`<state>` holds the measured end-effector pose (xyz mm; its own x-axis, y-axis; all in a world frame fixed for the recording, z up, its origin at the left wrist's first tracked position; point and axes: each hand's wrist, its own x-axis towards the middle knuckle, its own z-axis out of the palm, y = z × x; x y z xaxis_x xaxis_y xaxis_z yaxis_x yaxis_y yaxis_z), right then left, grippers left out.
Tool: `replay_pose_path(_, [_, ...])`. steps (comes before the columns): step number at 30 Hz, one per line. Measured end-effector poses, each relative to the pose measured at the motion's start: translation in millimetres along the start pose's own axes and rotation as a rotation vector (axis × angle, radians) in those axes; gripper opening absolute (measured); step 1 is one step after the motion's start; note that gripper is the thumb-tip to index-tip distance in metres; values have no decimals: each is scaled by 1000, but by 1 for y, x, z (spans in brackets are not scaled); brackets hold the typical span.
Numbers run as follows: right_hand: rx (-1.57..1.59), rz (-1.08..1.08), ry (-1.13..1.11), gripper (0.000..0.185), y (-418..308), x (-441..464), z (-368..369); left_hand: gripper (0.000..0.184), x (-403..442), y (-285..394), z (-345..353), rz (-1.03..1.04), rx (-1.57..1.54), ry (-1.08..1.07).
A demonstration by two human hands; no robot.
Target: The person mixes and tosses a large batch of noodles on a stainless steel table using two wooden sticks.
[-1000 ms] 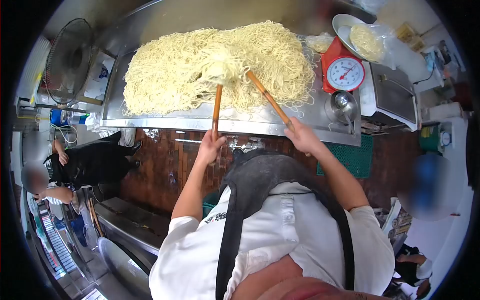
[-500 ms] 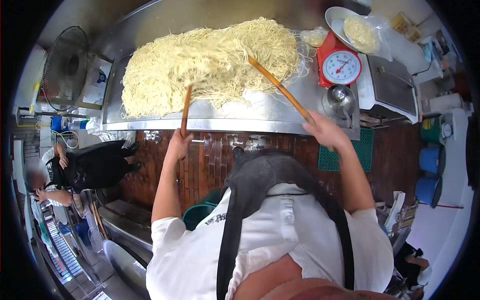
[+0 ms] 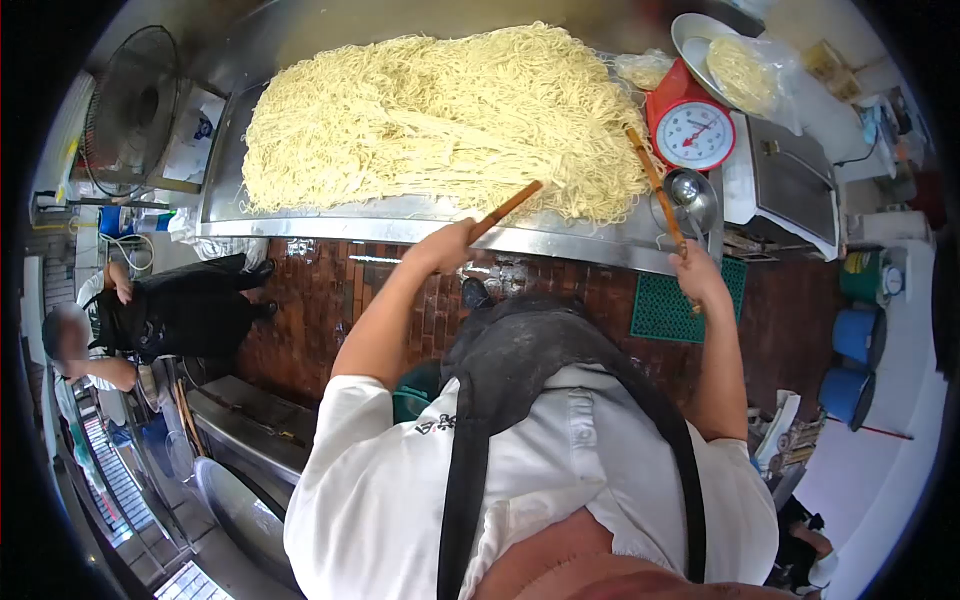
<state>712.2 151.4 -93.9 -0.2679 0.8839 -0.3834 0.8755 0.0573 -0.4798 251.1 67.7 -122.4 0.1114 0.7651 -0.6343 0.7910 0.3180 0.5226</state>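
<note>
Evidently, both hands are occupied and set well apart, each closed around its own wooden tool. The left hand (image 3: 445,248) grips the left stick (image 3: 510,207), which slants inward to the near edge of the noodles (image 3: 420,120); whether its tip bears on the strands, I cannot tell from where I stand. The right hand (image 3: 700,275) is closed on the right stick (image 3: 655,185), its far tip at the right end of the heap.

The noodles lie in a broad, uneven mass on the steel counter (image 3: 330,228), inside its front lip. A metal bowl (image 3: 690,192) sits just beside the right stick, with the red scale (image 3: 697,134) beyond it.

Assessment: a firm but unclenched grip and a shallow tool angle would suit these soft strands; jabbing would likely tear them. Even effort from both sides should keep the layer level. Principal hazards, in my judgement: the right stick knocking the bowl, and strands dragged over the front lip. Clearance on that right side merits closest attention
</note>
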Motion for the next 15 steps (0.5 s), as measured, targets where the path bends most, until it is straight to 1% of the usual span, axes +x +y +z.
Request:
replay_pose_path(1, [-4, -16, 19, 37, -7, -5, -6, 58, -15, -16, -9, -22, 69, 51])
replay_pose_path(2, [-7, -32, 39, 38, -15, -11, -12, 61, -35, -30, -26, -35, 55, 28])
replay_pose_path(3, [-55, -22, 38, 38, -24, -20, -22, 61, -69, -26, -53, -89, 25, -14])
replay_pose_path(4, [-106, -13, 35, 39, -35, -32, -36, 57, -93, -44, -71, -135, 43, -9])
replay_pose_path(5, [-161, -8, 33, 39, -49, -44, -51, 56, -123, -47, -97, -247, -55, -87])
replay_pose_path(6, [-187, 3, 21, 39, -67, -59, -68, 56, -153, -67, -114, -233, -118, -48])
replay_pose_path(7, [-212, 13, 7, 39, -86, -74, -85, 58, -181, -71, -132, -194, -63, 11])
replay_pose_path(8, [-218, 11, -6, 38, -101, -88, -99, 59, -207, -73, -149, -261, -48, 34])
replay_pose_path(9, [-224, 8, -17, 37, -113, -99, -113, 55, -227, -81, -159, -336, -58, 96])
replay_pose_path(10, [-215, -31, 14, 37, -125, -109, -122, 54, -242, -82, -171, -395, -105, 132])
replay_pose_path(11, [-204, -66, 45, 37, -139, -115, -129, 54, -252, -85, -182, -453, -149, 164])
replay_pose_path(14, [-25, 88, -27, 40, -201, -109, -130, 49, -227, -173, -176, -126, -3, 414])
replay_pose_path(15, [26, 135, -51, 40, -218, -105, -126, 46, -216, -147, -182, -324, -24, 320])
